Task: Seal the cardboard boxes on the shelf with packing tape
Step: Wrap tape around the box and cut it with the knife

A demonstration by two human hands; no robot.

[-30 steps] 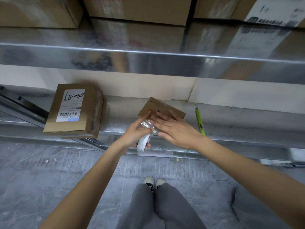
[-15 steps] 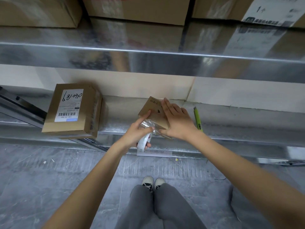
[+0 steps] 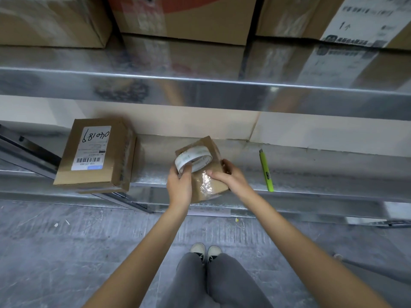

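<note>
Since a second ago the tape roll (image 3: 193, 160) has come up over the small box (image 3: 209, 174), which now tilts at the shelf (image 3: 311, 174) edge. Left hand (image 3: 179, 185) has its fingers wrapped round the roll; right hand (image 3: 229, 177) grips the box's right side, thumb on shiny tape (image 3: 206, 184). Green cutter (image 3: 265, 171) lies to the right.

Both your bare arms reach forward and meet at the middle. Your left hand (image 3: 179, 185) curls around a tape roll (image 3: 193, 160), while your right hand (image 3: 229, 177) grips the small box (image 3: 211, 185), thumb on top.
</note>
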